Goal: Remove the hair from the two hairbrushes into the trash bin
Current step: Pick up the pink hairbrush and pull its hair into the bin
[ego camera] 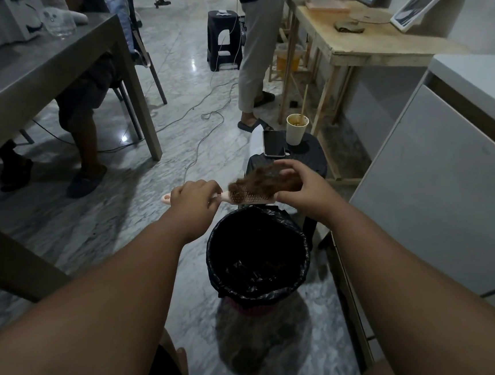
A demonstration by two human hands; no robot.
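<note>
Fingers (212, 190) of the left hand (195, 199) curl tight round the handle of a pink hairbrush (241, 199), hiding most of the handle, so only its rounded end pokes out on the left. The right hand (306, 185) pinches a thick brown clump of hair (265, 181) between its curled fingers and thumb. The clump covers most of the bristles, and I cannot tell how much of it is still caught in them. The brush sits level above the far rim of the trash bin (301, 251), which stands on the floor. Its black bag makes the inside too dark to read. Behind the hands, a dark stool (315, 157) is partly blocked and carries a phone (274, 143) and a paper cup (296, 129).
</note>
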